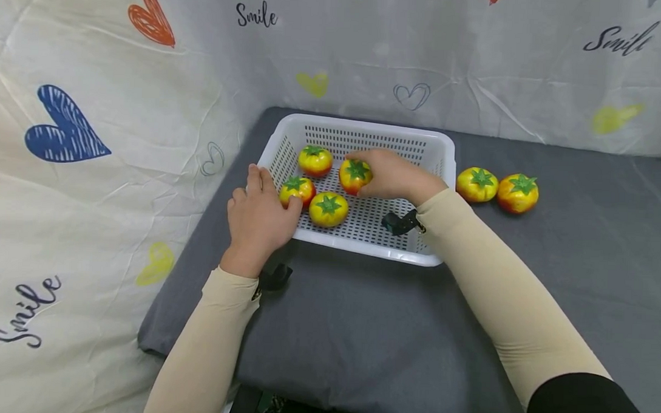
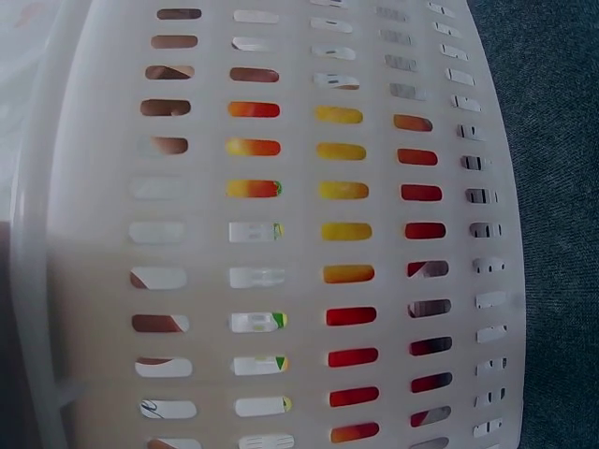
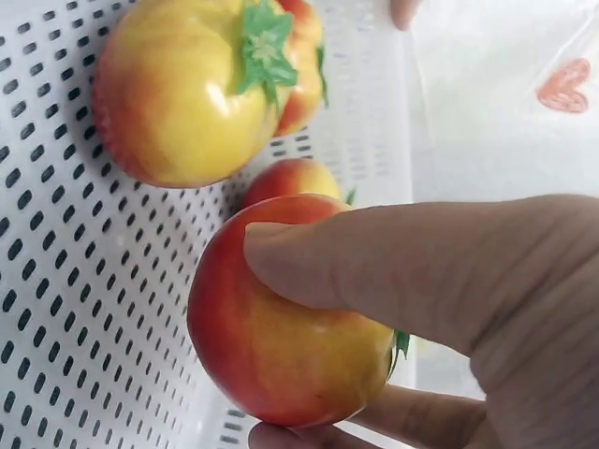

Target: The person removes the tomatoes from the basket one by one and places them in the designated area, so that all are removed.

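the right hand (image 1: pixel 390 174) pinches 1 red-and-yellow tomato (image 1: pixel 353 177) between thumb and fingers, inside the white basket (image 1: pixel 362 248); a weak hold on its round side could let it slip and roll, or bump the 3 other tomatoes (image 1: pixel 328 211) nearby. the left hand (image 1: pixel 261 219) rests over the basket's left end, fingers extended, gripping no tomato; an uneven push there could shift the basket on the grey cloth (image 1: pixel 359 329). 2 outer tomatoes (image 1: pixel 518 198) lie just right, the basket's wall standing in the way
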Tool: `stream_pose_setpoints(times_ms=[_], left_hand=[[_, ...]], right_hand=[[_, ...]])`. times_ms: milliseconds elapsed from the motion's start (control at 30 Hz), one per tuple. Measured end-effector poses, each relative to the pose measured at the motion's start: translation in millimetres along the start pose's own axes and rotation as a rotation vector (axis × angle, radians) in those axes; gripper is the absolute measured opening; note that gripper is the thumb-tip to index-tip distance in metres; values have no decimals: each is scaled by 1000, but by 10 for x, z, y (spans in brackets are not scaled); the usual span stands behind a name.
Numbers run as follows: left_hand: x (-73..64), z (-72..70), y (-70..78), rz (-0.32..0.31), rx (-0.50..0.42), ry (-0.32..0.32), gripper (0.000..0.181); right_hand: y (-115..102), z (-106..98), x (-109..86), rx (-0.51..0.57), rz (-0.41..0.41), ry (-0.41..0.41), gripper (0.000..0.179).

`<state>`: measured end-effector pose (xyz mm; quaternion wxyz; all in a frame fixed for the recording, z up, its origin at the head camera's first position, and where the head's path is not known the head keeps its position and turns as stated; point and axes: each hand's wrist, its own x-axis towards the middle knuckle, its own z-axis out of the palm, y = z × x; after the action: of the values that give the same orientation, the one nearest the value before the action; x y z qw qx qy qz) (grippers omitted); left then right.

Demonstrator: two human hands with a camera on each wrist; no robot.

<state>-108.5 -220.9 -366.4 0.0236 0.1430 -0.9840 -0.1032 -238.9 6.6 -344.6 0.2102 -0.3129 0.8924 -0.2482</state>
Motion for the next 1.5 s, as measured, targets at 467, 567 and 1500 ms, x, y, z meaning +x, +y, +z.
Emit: stream_pose_setpoints(times_ms=[467,567,1500], left_hand=[[1,-12,6,3,3,4,87],[0,-13,8,6,0,5,87],[-29,-22,25,7,-12,11,84]], right_hand=[[-1,-22,-173,45,56,55,83],[28,-28,-217,52,57,71,83],[212,-230,-984,133,130,166,81]])
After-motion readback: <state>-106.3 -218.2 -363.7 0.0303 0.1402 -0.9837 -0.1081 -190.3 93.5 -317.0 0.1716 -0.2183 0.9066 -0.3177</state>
